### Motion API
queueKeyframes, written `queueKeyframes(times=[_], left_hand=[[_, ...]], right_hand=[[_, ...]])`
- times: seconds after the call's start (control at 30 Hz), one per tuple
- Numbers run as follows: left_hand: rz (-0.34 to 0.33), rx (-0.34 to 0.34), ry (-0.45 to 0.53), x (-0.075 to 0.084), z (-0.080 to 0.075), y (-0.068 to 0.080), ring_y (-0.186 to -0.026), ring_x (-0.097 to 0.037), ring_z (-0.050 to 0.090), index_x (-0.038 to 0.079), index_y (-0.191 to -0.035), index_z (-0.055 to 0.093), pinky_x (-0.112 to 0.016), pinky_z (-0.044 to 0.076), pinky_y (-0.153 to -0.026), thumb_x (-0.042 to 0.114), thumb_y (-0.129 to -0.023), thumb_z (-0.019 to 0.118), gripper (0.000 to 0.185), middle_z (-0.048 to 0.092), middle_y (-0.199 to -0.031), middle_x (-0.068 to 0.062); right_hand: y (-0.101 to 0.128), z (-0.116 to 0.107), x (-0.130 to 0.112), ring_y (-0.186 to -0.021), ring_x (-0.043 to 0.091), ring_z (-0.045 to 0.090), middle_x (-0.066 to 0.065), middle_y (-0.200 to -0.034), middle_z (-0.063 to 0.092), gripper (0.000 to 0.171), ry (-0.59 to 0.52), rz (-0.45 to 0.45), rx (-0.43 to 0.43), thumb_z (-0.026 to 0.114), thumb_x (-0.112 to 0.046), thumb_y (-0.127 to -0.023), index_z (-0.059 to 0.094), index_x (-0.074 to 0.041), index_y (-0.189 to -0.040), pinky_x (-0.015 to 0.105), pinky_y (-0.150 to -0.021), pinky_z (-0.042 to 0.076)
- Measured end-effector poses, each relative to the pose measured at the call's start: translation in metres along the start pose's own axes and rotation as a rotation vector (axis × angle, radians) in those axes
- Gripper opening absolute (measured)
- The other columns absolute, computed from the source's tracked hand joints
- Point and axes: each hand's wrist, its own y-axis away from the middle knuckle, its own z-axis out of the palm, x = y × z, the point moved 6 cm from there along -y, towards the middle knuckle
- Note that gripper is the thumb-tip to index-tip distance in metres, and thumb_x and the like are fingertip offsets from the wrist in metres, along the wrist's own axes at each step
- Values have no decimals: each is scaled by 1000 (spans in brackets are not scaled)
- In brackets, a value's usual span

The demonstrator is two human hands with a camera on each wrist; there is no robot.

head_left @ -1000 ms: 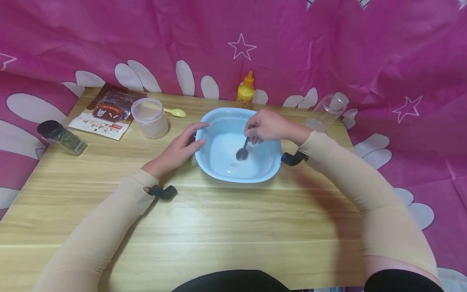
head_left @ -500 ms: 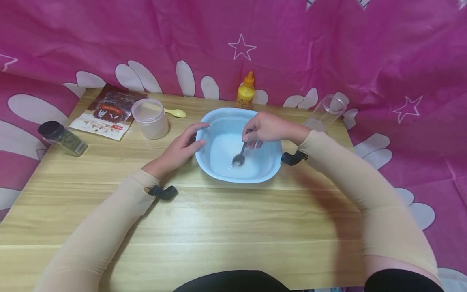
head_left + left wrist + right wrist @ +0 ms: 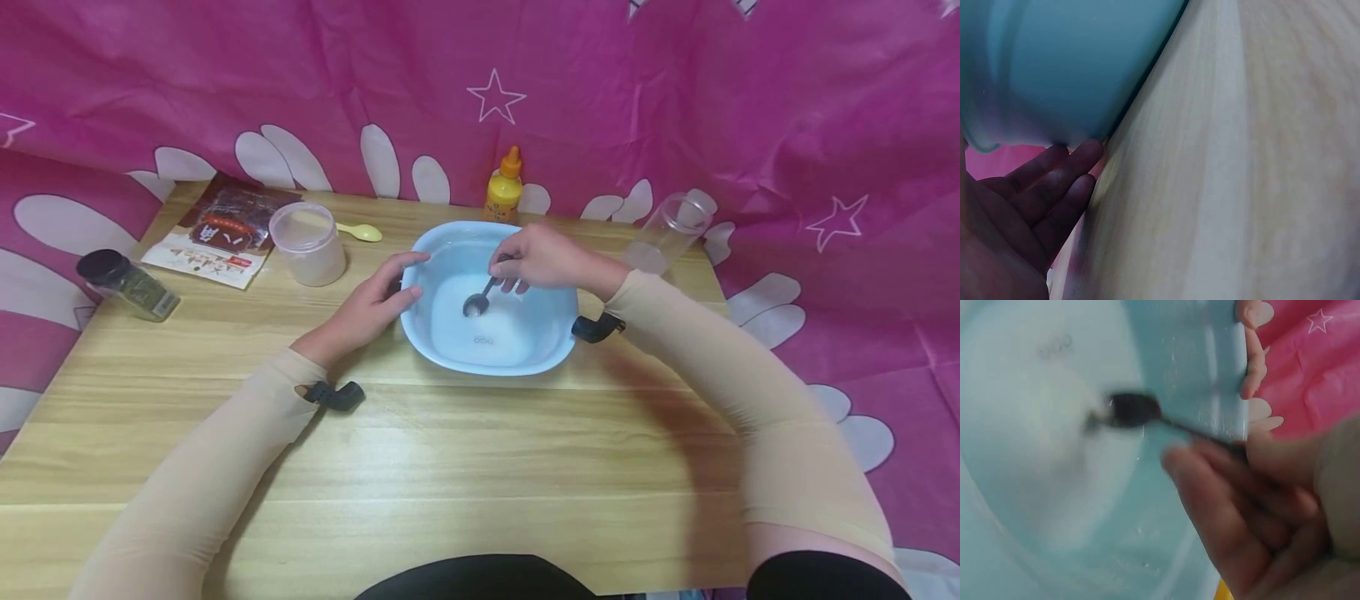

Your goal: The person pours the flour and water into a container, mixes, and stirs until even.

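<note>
Centrally on the wooden table a light blue basin is set, holding cloudy white liquid. A dark spoon is pinched by its handle in the right hand, fingers and thumb curled round it, and its bowl is dipped in the liquid near the basin's middle; in the right wrist view the spoon is blurred, so whether it touches the bottom cannot be told. The basin's left rim is gripped by the left hand: the thumb is hooked over the edge, and in the left wrist view the fingers are laid fairly straight against the outer wall of the basin, just above the table.

Behind the basin, close to the pink cloth, a yellow squeeze bottle is stood upright. To the left, a lidded translucent tub is placed, with a pale yellow spoon just beside it and a printed packet farther left. A dark-capped jar is laid at the table's left edge. A clear plastic jar is seen tilted at the right rear corner.
</note>
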Motion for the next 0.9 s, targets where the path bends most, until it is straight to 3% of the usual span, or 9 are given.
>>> queueKeyframes(times=[0.1,0.2,0.4,0.5,0.6,0.77,0.9], left_hand=[[2,-1,0,1,0,0,-149,-32,53,20,-166,47,-58,46,-122,21,-115,61,53,46,-172,-9],[5,-4,-9,1,0,-1,-150,-32,51,20,-166,47,-58,44,-124,21,-115,61,53,46,-172,-8],[2,0,-5,1,-1,-1,-152,-31,50,19,-165,48,-57,42,-125,21,-115,61,52,46,-171,-9],[0,2,1,1,-1,1,-152,-32,50,19,-165,47,-57,43,-125,21,-115,61,52,46,-172,-9],[2,3,9,1,0,2,-151,-32,51,18,-165,47,-57,44,-124,20,-115,61,52,46,-171,-10],[11,4,15,1,0,2,-148,-32,54,18,-165,48,-57,46,-122,19,-115,61,52,48,-170,-10],[20,3,5,2,0,1,-149,-33,53,18,-165,48,-58,46,-122,19,-114,61,52,47,-171,-10]], right_hand=[[2,5,2,-95,30,82,7,-96,83,14,1,-13,-115,74,-16,-109,83,-6,-110,38,-79,69],[4,-1,7,-92,31,82,7,-92,83,14,60,17,-136,73,-15,-109,83,-4,-107,35,-76,69],[2,-20,6,-85,25,80,8,-92,82,16,195,97,47,72,-17,-110,82,-4,-110,35,-78,65],[-2,-17,0,-86,20,78,8,-98,82,18,194,91,114,72,-19,-110,83,-6,-116,36,-80,64],[-7,-6,-6,-92,23,79,8,-104,82,18,137,45,117,73,-19,-110,83,-6,-119,37,-82,66],[-6,12,-13,-98,27,81,6,-105,83,14,27,-45,-26,74,-18,-110,84,-10,-115,41,-85,68],[0,16,-11,-97,31,82,6,-100,84,13,13,-67,-169,73,-17,-110,83,-8,-110,39,-81,69]])
